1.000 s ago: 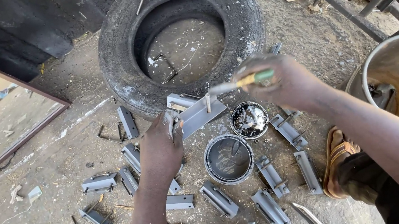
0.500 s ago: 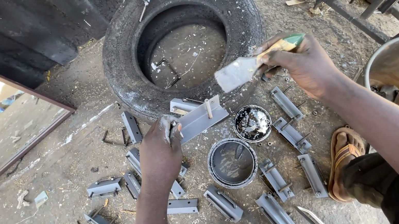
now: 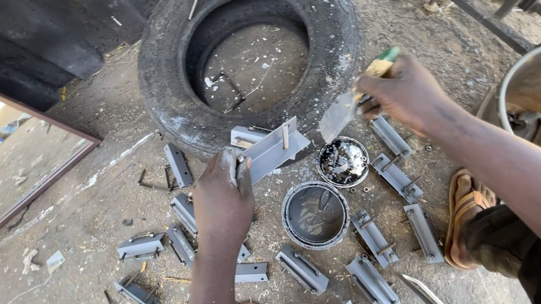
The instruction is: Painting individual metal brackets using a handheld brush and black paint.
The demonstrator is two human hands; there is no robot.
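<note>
Now my right hand (image 3: 407, 94), closed around the putty knife (image 3: 349, 107), has lifted its blade higher above the open paint tin (image 3: 343, 161). My left hand (image 3: 222, 197) still clamps the grey metal bracket (image 3: 274, 150) beside the tyre (image 3: 250, 56).

Outdoor metal workshop: dirt floor (image 3: 69, 222), tyre (image 3: 249, 49), scattered metal brackets (image 3: 373, 282).

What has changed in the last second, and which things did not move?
The right hand lifted the putty knife up and to the right, away from the grey metal bracket. Nothing was released or newly grasped. The left hand still holds the bracket; the open tin, its lid and the tyre stayed in place.
</note>
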